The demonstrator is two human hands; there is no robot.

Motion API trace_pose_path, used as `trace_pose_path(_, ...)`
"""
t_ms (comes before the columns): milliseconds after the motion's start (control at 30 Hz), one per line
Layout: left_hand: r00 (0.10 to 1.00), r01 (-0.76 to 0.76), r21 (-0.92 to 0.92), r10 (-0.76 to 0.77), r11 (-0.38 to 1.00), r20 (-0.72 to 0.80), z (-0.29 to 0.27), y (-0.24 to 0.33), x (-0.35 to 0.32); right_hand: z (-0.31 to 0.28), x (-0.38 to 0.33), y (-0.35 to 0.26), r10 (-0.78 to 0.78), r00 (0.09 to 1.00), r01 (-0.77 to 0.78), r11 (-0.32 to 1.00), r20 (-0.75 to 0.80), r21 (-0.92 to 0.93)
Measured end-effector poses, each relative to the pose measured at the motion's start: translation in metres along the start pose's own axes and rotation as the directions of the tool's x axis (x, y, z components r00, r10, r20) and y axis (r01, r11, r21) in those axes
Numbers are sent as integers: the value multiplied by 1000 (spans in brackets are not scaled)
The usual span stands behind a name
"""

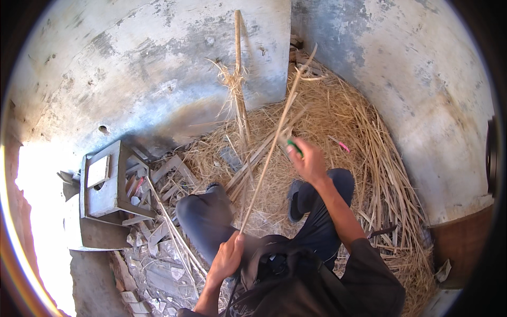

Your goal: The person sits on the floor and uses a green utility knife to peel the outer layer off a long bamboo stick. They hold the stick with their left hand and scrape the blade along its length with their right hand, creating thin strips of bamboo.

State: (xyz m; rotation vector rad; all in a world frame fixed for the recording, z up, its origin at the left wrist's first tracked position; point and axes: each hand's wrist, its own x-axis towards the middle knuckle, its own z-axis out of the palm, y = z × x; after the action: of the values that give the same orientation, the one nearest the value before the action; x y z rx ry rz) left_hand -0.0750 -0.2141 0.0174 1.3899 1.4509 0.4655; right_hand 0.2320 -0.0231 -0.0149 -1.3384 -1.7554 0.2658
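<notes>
My left hand (227, 257) is closed on the near end of a long, thin bamboo strip (268, 158), close to my lap. The strip slants up and away from me toward the corner of the walls. My right hand (310, 162) is wrapped round a green-handled tool (294, 147), which looks like a knife. Its blurred front end is beside or against the strip about midway along; I cannot tell whether they touch. Both my knees are bent, one on each side of the strip.
Straw-like shavings (327, 113) cover the floor ahead, with long split strips (391, 185) along the right wall. A pole (238, 47) leans on the far wall. At left stands a wooden stool-like frame (113, 185) amid scraps. A pink-handled tool (344, 147) lies in the shavings.
</notes>
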Motion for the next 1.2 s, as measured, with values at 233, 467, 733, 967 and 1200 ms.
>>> trace_pose_path(233,999,43,-90,-42,995,3,-13,-9,-29,-18,12,3,204,975,-193,974,-89,121)
trace_pose_path(467,999,-28,-180,23,983,-28,-7,-11,13,13,-7,-19,-22,997,-12,919,80,395)
trace_pose_path(733,994,-104,30,106,994,-37,11,0,56,29,-15,-14,134,943,-313,673,306,670)
trace_pose_path(967,992,-58,-13,60,998,110,6,7,74,18,-11,-19,242,872,-489,470,426,735)
trace_pose_path(1200,979,-196,-38,194,980,-56,22,26,88,22,-13,-18,192,895,-436,572,403,695)
